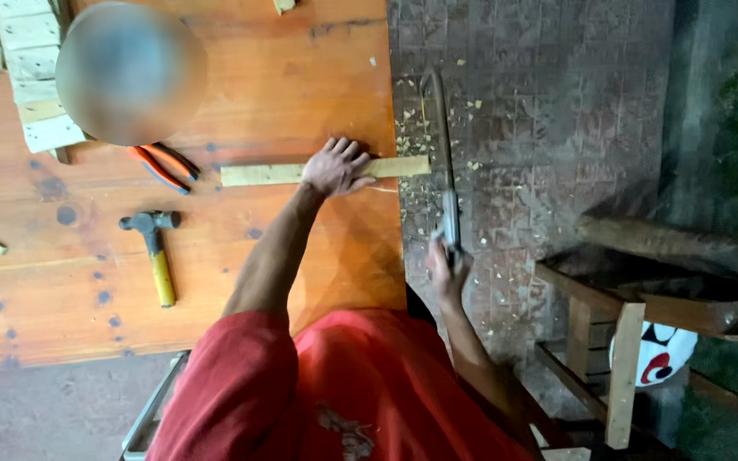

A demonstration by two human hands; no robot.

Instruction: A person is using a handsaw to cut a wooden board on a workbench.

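- The left hand (335, 167) lies flat on a pale wooden strip (326, 172), fingers spread and pressing down, so its grip is open and closes round nothing; the strip is simply pinned to the bench (215, 256).
- The right hand (446, 271) is closed round the handle of a handsaw (444, 154), whose thin blade runs away from the body and crosses the strip's free end just past the bench edge.
- The strip lies across the bench with its right end overhanging the edge, above a paved floor (540, 128) strewn with sawdust and chips.
- Risk, as I judge it: the left fingertips sit near the blade, so a jump or slip of the saw could catch them.
- With only a flat palm holding it, the strip could twist or slide under the saw's push, pinching the blade or spoiling the cut.
- The overhanging end is unsupported and could split off raggedly as the cut nears through.
- Left arm is stretched straight forward from the red sleeve; the right arm is bent, elbow tucked back beside the body, wrist in line with the saw.
- Left of the strip lie orange-handled pliers (162, 166), and nearer the body than those, a hammer (155, 248) with a yellow handle, both well apart from the hands.
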